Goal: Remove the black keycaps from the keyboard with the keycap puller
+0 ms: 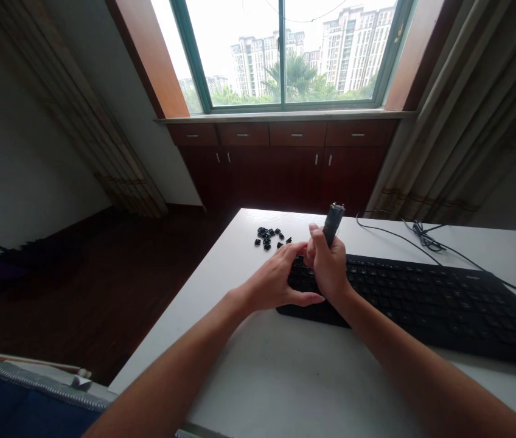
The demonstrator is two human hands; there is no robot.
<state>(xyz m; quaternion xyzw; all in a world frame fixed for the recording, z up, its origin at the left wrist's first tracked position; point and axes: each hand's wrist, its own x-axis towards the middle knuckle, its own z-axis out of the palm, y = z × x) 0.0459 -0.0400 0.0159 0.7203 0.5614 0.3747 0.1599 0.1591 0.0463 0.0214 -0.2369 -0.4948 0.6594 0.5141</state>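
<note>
A black keyboard [415, 298] lies lengthwise on the white table. My right hand [330, 267] is closed around a black-handled tool with small metal prongs on top [333, 224], held nearly upright over the keyboard's left part. The tool's lower end is hidden by my fist. Across the keyboard's left end rests my left hand [274, 277], thumb stretched along the near keys and fingers reaching toward the far edge, close to my right fist. Several loose black keycaps [267, 234] are scattered on the table just beyond my left hand.
The white table [280, 365] ends at a left edge above a dark floor [125, 267]. A bundled black cable [426, 236] lies behind the keyboard. At lower left is a dark blue zippered item [30, 401]. Dark red cabinets [280, 170] stand below the window.
</note>
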